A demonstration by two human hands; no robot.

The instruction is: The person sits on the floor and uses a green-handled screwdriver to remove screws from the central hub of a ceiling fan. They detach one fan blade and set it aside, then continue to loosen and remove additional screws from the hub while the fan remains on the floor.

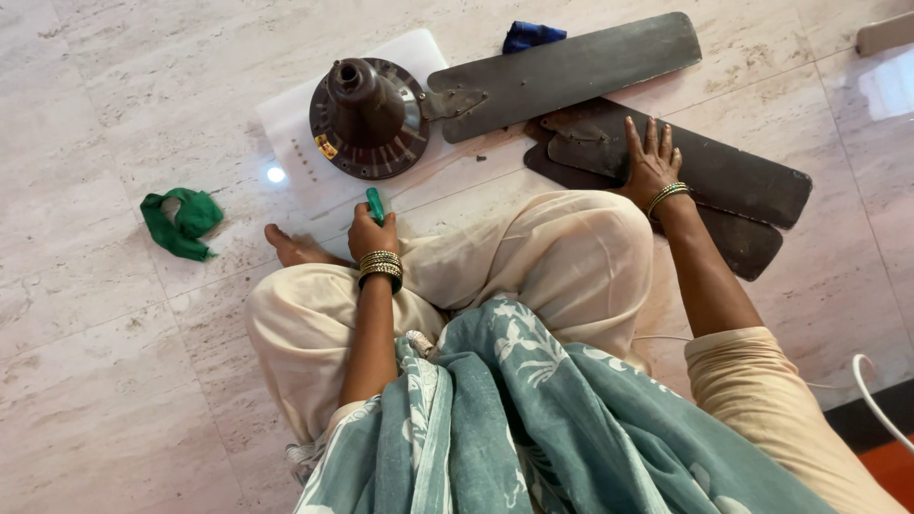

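Left hand (369, 231) grips green screwdriver (375, 205); right hand (650, 164) flat on fan blade (724, 171).

Soft, even daylight fills the scene; shadows stay faint and short. A small white glare spot (276, 174) gleams on the polished marble floor (95, 333), with a broader sheen at upper right. Focus is sharp, with mild wide-angle stretch toward the edges.
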